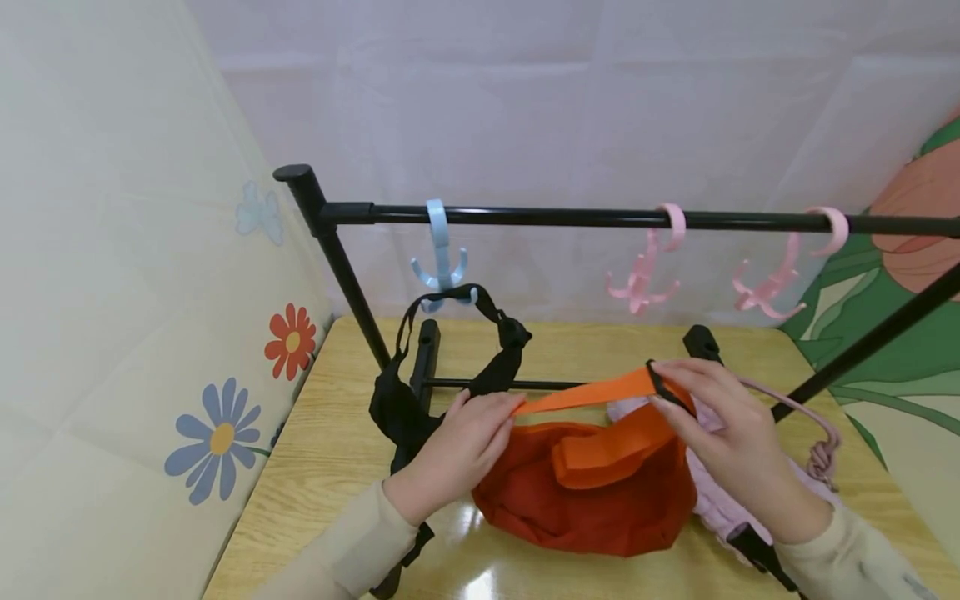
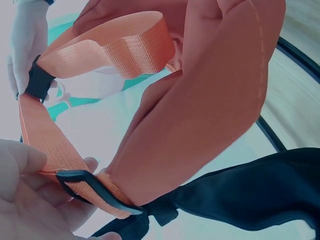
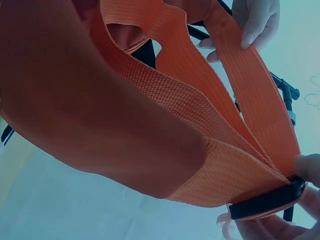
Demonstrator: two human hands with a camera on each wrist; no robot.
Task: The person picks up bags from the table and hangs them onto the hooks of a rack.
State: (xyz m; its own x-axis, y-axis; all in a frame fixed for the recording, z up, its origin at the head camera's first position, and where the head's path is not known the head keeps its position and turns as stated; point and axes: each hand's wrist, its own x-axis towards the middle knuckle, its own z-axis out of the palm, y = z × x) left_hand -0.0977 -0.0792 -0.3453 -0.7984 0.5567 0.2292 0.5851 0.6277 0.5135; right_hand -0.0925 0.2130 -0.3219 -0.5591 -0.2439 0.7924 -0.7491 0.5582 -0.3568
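An orange-red waist bag (image 1: pixel 600 525) hangs between my two hands above the wooden table, its body sagging below an orange webbing strap (image 1: pixel 585 394). At the left end my left hand (image 1: pixel 459 446) pinches the strap between thumb and fingers, beside a black plastic loop (image 2: pixel 75 176) on the bag's side. My right hand (image 1: pixel 738 437) grips the other end at a black slider buckle (image 3: pixel 267 201), thumb on the webbing. A folded length of strap loops loosely between the hands. Behind my left hand, a black bag (image 1: pixel 397 408) hangs from a blue hook (image 1: pixel 440 242).
A black rack bar (image 1: pixel 525 217) spans the table, with two pink hooks (image 1: pixel 640 279) on its right part. A lilac bag (image 1: pixel 723 496) with a knotted cord lies on the table (image 1: pixel 300 500) under my right hand. Patterned cloth walls stand around.
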